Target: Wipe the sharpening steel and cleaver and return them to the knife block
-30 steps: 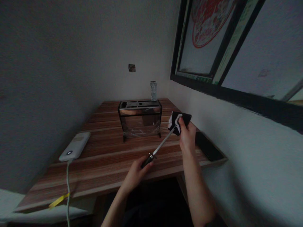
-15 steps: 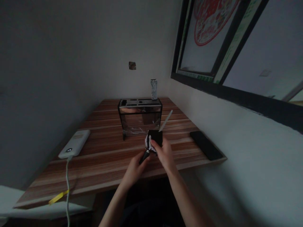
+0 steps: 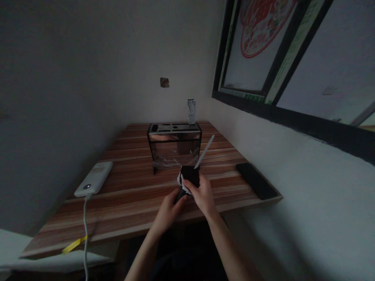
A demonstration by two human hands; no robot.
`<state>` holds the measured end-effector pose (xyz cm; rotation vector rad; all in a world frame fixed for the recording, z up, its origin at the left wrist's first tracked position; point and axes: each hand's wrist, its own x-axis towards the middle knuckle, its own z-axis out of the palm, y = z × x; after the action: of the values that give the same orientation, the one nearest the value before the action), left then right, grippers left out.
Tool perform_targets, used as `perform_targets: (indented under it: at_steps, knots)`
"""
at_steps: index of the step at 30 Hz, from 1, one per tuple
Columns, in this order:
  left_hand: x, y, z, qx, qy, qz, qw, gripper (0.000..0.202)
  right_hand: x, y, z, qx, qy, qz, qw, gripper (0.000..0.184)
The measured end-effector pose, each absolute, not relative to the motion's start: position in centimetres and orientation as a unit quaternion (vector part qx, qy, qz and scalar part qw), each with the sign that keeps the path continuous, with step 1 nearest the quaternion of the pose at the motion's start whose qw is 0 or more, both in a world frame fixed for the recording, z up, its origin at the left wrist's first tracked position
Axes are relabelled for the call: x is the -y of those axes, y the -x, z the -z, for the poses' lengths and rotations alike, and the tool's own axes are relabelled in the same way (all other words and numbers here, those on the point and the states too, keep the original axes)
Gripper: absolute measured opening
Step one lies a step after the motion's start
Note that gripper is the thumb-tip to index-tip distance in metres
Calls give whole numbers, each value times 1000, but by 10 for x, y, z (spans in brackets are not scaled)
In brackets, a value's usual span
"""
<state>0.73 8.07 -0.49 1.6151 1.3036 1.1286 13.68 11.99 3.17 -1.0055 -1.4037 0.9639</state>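
Cloth has slid down rod to black handle. Left hand: fingers curled round handle. Right hand: fingers closed on cloth. Rod slants over bench, near stand.

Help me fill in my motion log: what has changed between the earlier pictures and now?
The right hand has moved the black-and-white cloth from the far end of the rod down beside the black handle, baring the rod's far end. Nothing was let go: the left hand still grips the handle. The rack, phone and white device stayed put.
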Motion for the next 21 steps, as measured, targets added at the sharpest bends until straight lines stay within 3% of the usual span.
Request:
perform_targets:
  at_steps: [21]
  knots:
    - [-77, -7, 2, -514, -641, -413, 391, 36, -142, -169, -58, 588, 424, -354, 590, 30]
